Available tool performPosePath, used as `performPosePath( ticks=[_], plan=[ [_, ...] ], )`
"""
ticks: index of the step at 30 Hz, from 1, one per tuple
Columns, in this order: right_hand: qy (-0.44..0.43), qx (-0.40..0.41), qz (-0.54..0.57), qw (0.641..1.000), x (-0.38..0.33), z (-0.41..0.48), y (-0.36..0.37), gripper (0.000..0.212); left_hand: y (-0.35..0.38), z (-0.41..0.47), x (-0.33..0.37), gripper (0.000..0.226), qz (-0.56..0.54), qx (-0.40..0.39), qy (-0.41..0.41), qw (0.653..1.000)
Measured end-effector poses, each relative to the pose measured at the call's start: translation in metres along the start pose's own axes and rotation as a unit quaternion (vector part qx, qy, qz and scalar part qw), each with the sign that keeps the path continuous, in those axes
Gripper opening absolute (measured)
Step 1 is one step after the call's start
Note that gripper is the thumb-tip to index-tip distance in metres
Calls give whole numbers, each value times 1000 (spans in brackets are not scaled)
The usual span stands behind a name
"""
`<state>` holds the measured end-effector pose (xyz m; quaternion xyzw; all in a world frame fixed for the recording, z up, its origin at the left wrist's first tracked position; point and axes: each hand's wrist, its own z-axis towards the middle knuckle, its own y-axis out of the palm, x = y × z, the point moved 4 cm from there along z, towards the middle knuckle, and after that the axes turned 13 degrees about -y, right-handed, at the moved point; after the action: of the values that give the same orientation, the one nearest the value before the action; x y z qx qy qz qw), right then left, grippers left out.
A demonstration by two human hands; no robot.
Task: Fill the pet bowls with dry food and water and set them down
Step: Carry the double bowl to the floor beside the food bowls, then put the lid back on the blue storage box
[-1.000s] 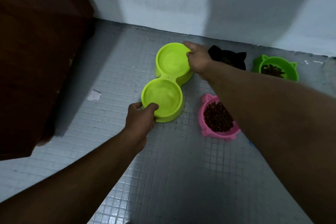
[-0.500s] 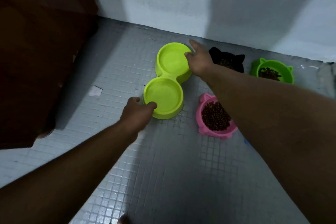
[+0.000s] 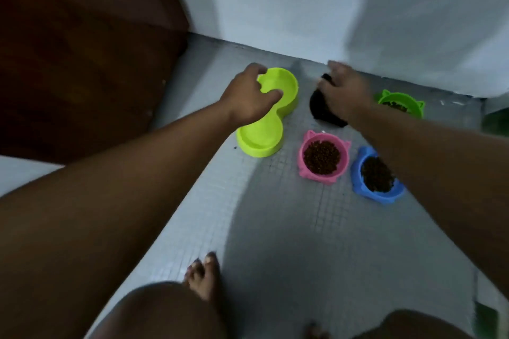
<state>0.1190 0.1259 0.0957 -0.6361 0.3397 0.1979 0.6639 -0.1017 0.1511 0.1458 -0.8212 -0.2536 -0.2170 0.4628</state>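
The left hand [image 3: 248, 96] hangs over the far basin of the lime double bowl [image 3: 261, 136]. Its fingers are curved near the far rim and its thumb points into the basin, with a strip of rim showing between them. Blur makes it impossible to tell whether the hand grips the rim or only hovers above it. The right hand [image 3: 344, 91] is spread, fingers fairly straight and holding nothing, over the black bowl [image 3: 319, 109], which it largely covers; whether it touches that bowl cannot be told.

The double bowl sits flat on the tiled floor [image 3: 275, 228] with one basin behind the other. The near basin shows in front of the left wrist. Whether either basin holds water cannot be made out. The black bowl is just right of its far basin.

Nearer the camera, a pink bowl [image 3: 303, 170] full of dry food [image 3: 321, 157] stands just right of the near basin. Beside it is a blue bowl [image 3: 357, 176], also holding food and partly under the right forearm. A green bowl [image 3: 415, 109] with some food sits beyond the right hand near the white wall [image 3: 275, 8]. A dark wooden panel [image 3: 82, 49] fills the left side, and a bare foot [image 3: 205, 278] rests on the tiles below.
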Motion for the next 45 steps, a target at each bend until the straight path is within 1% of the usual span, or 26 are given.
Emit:
performPosePath(
  ticks=[4,7,11,16,20,25,27,29,31,34,39,42,45],
  plan=[
    [40,32,45,998,-43,-39,-75,53,-39,-48,36,60,13,-10,-4,1000],
    [52,27,58,997,-85,-72,-132,53,-71,-93,69,55,23,-19,-13,999],
    [78,33,92,992,-153,-117,-206,45,-117,-168,117,44,9,-19,-25,999],
    [98,55,138,984,-237,-176,-300,44,-169,-265,180,41,-2,-24,-9,1000],
    [105,83,156,979,-294,-226,-352,44,-198,-329,206,40,11,-23,11,1000],
    [100,117,172,973,-337,-295,-380,43,-230,-390,208,38,-8,-12,22,1000],
    [104,128,179,970,-356,-325,-386,42,-240,-415,204,33,-19,-18,34,999],
    [108,147,176,967,-371,-357,-391,42,-244,-442,197,24,-11,-36,63,997],
    [115,177,150,966,-383,-394,-397,40,-244,-470,186,21,-9,-60,90,994],
    [125,217,112,962,-405,-453,-402,37,-249,-515,172,20,-24,-86,123,988],
    [123,271,116,948,-460,-533,-390,38,-268,-586,152,24,-24,-134,171,976],
    [120,297,127,939,-484,-569,-386,39,-278,-614,146,25,-30,-132,179,974],
    [112,314,128,934,-497,-601,-385,34,-283,-642,145,22,-40,-126,181,975]
  ],
)
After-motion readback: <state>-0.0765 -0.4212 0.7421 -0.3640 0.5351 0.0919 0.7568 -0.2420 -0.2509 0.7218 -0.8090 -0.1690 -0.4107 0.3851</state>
